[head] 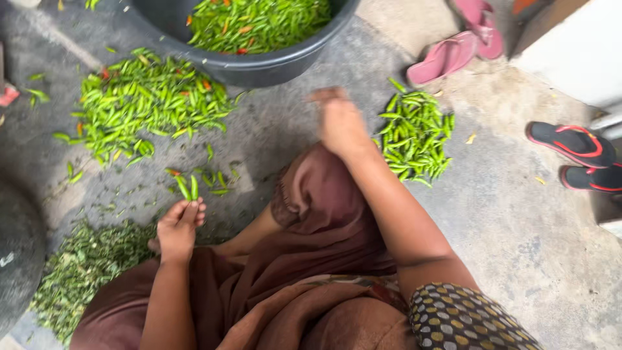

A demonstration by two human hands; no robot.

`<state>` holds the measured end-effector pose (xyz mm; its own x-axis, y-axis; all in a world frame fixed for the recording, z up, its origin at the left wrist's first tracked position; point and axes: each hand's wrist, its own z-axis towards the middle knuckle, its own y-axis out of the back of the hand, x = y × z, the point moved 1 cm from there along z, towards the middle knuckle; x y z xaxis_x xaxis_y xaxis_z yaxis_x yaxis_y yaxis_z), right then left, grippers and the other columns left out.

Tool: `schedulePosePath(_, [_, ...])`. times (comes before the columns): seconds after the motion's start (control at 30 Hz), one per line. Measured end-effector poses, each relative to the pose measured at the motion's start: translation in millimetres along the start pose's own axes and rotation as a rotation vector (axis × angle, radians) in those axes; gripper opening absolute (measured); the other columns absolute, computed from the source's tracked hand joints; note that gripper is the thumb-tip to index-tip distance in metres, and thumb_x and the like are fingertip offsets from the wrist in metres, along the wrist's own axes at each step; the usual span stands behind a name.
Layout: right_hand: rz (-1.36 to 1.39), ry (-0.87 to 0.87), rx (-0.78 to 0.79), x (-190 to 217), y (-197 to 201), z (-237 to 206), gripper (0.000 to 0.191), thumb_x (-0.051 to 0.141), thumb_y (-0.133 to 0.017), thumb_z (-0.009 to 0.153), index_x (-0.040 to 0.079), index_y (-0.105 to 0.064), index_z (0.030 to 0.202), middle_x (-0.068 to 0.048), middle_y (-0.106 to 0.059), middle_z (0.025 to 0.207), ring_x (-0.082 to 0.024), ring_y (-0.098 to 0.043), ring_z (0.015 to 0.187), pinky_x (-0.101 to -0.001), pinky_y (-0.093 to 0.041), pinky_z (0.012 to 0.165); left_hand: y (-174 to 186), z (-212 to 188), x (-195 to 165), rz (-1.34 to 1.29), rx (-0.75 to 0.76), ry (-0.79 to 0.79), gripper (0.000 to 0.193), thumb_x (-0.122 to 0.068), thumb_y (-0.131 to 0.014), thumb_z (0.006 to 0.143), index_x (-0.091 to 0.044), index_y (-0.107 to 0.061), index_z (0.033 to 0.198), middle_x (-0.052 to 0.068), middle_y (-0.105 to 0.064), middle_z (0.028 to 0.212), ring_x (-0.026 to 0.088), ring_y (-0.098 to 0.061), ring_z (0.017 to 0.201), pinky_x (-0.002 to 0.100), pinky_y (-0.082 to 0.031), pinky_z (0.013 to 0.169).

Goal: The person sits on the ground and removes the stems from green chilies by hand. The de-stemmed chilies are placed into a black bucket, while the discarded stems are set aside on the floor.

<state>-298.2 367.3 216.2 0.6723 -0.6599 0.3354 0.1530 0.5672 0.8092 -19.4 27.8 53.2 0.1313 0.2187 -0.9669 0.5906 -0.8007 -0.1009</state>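
Holding two green chillies pinched in your left hand above stem heap; right hand blurred beside destemmed pile, finger state unclear. Destemming step; next calls for firm stem grip.

Packages: none can be seen.
Labels: none can be seen.
Signs: none can be seen.
Screens: none can be seen.
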Motion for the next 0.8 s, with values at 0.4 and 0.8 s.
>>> schedulePosePath(0.4, [0.510,-0.050,0.433,84,-21,-16,0.050,0.051,-0.072,0.090,0.008,-0.074,0.116,-0.015,-0.076,0.107,-0.032,-0.072,0.096,-0.0456,-0.055,0.084,-60,-42,-65,0.038,-0.059,-0.060,0.011,-0.010,-0.064,0.102,-0.006,-0.072,0.107,0.003,-0.075,0.098,0.005,-0.061,0.069,0.022,-0.053,0.063])
schedulePosePath(0.8, [1.825,-0.729,1.092,179,-148,-15,0.013,0.010,-0.066,0.096,-0.002,-0.067,0.101,-0.015,-0.072,0.089,-0.021,-0.073,0.069,-0.0326,-0.052,0.055,-53,-58,-92,0.230,-0.014,-0.278,0.016,-0.009,-0.059,0.105,-0.004,-0.074,0.109,0.001,-0.076,0.102,0.008,-0.065,0.087,0.025,-0.053,0.083])
